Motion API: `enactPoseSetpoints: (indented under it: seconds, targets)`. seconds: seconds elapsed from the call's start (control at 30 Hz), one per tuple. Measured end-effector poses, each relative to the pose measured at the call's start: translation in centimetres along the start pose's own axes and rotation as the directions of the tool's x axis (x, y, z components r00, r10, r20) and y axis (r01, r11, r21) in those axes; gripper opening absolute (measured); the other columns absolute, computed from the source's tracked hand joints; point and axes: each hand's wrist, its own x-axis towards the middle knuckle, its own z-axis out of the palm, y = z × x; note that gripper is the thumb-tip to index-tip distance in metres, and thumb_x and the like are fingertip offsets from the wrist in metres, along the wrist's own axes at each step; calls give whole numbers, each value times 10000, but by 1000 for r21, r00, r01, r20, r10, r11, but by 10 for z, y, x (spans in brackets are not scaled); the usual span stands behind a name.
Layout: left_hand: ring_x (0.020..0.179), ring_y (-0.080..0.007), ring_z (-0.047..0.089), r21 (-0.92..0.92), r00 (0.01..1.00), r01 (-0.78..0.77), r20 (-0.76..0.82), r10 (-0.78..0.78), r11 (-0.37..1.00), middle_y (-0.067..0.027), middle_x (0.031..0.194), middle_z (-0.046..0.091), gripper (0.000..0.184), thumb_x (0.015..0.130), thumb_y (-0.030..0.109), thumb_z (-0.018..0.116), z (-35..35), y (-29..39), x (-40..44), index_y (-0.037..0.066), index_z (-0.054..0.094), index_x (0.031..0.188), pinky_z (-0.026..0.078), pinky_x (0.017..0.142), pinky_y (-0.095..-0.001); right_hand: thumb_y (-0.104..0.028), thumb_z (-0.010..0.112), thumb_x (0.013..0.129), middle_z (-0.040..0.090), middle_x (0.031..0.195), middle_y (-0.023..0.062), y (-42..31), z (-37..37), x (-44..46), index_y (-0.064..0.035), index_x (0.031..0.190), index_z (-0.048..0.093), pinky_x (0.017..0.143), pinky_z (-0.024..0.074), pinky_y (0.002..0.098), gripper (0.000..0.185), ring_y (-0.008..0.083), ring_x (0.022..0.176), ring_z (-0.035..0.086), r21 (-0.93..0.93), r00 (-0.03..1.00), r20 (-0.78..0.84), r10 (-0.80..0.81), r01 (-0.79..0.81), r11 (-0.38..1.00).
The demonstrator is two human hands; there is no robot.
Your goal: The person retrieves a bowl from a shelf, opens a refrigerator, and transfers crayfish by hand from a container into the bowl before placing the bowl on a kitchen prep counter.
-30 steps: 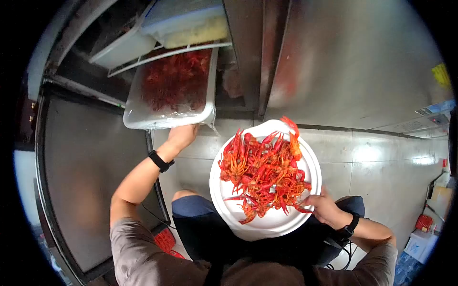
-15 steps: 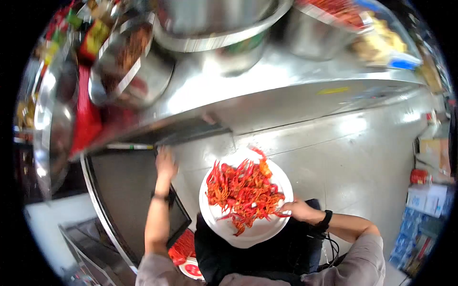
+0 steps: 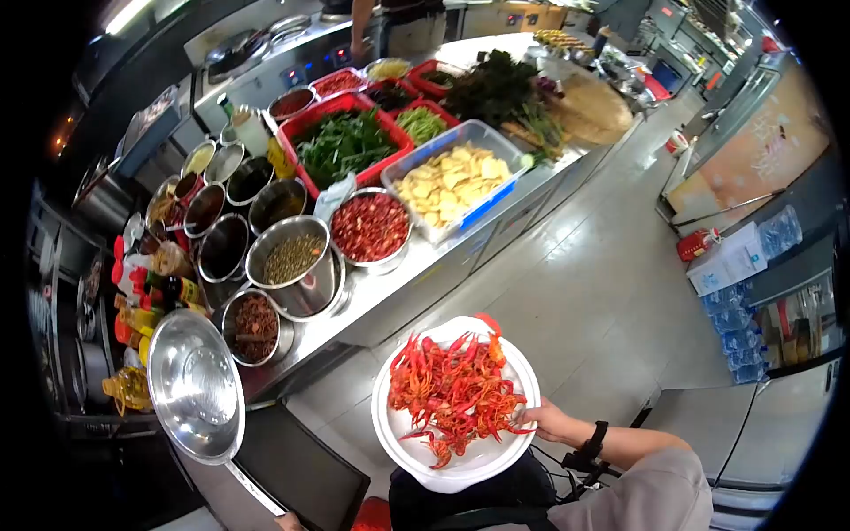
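Observation:
A white basin point(image 3: 403, 442) with red crayfish point(image 3: 456, 389) in it is held in front of my body. My right hand point(image 3: 556, 423) grips the basin's right rim, thumb on the inside edge. At the bottom edge of the view, only part of my left hand point(image 3: 289, 522) shows, closed around the handle end of a wide metal strainer point(image 3: 195, 389). The strainer's shiny round bowl is raised to the left, beside the counter, and nothing lies in it.
The steel counter point(image 3: 434, 261) carries metal pots of spices point(image 3: 297, 265), dried chillies point(image 3: 370, 228), a tub of sliced potato-like pieces point(image 3: 456, 181) and red baskets of greens point(image 3: 345, 142). A dark bin-like unit point(image 3: 292, 456) stands below left. A person point(image 3: 412, 31) stands at the back.
The view has swung up, bringing the counter into sight. My left hand, spread over the dark unit before, now holds the strainer's handle lower down. My right hand still grips the basin.

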Motion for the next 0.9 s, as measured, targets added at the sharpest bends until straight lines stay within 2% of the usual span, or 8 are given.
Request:
enactPoseSetpoints:
  seconds: [0.3,0.5,0.57,0.63,0.7,0.73,0.83,0.9]
  targets:
    - [852,-334,514,-268,967,216,193,-168,939,-225,923,495,218,849,169,525,-5,54,-124,43,505,1025,407,778,-567,112,564,701,607,1172,194,-135,-31,-89,60,1268,455,881,548,379,580,275,1029,636,200,963,-114,-244,262,944]
    - [710,-307,548,-457,788,599,481,-384,658,-196,770,523,128,871,199,496,-3,122,-174,99,568,906,444,676,-598,107,532,698,603,1157,211,-254,-92,-91,70,1284,415,860,561,386,599,290,1001,645,254,922,-182,-341,380,890]
    - [968,-283,589,-647,889,309,456,29,697,-110,1159,571,362,940,277,412,4,165,-210,107,505,1245,482,765,-516,104,520,718,602,1149,213,-289,-111,-86,78,1274,420,861,558,395,565,298,991,645,206,895,-229,-383,429,879]
    - [990,-241,593,-764,867,304,470,168,570,-63,1278,519,409,955,331,422,11,210,-233,149,466,1319,488,787,-431,90,514,734,603,1138,220,-331,-129,-74,88,1261,425,864,558,394,535,292,969,651,220,877,-276,-393,456,862]
    - [956,-214,592,-767,737,233,540,406,598,-47,1147,562,491,855,108,466,7,245,-262,191,447,1339,483,758,-405,79,505,745,605,1126,223,-372,-137,-61,104,1249,424,862,561,394,511,291,958,652,227,866,-270,-420,482,846]
    - [931,-215,600,-743,690,276,595,412,609,-56,1089,589,358,857,137,482,12,269,-273,133,552,1208,487,766,-399,75,503,745,600,1137,221,-388,-151,-51,111,1249,417,880,554,409,513,297,980,644,253,871,-274,-408,475,843]
    - [901,-227,619,-679,556,201,672,488,706,-63,992,636,294,952,296,405,45,325,-309,137,590,1114,501,751,-410,60,491,756,546,1222,232,-445,-168,-26,102,1274,388,934,524,438,530,311,1057,608,296,871,-248,-425,486,822]
    - [829,-263,638,-543,463,271,797,387,795,-75,936,653,243,902,201,441,64,362,-339,102,608,1048,519,712,-404,59,488,757,539,1234,230,-476,-173,-10,95,1286,379,942,519,437,541,315,1072,600,266,866,-264,-424,488,831]
